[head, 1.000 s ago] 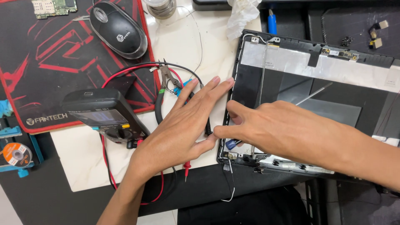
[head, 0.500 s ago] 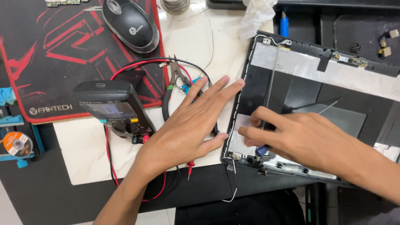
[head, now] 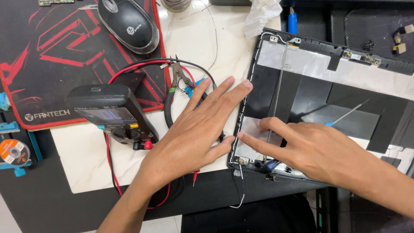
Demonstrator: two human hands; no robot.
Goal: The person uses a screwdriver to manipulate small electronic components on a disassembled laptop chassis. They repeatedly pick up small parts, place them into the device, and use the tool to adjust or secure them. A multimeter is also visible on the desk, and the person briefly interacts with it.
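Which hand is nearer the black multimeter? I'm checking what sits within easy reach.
Left. The left hand lies flat on the white mat just right of the multimeter, not touching it. The right hand is farther right, fingers on the open laptop lid.

**Screens and labels on the bench**

The meter (head: 113,115) lies on the white surface (head: 82,168) just left of the left hand (head: 196,129). Its screen (head: 105,114) is a dark, greyish rectangle set in the black body, tilted with the case, above a small dial.

At the far left edge sits a round spool (head: 13,152) with an orange and white circular label on top.

The mat (head: 51,56), black with red lines, carries a white logo strip along its lower edge. The mouse (head: 129,25) bears a small white logo mark on its back
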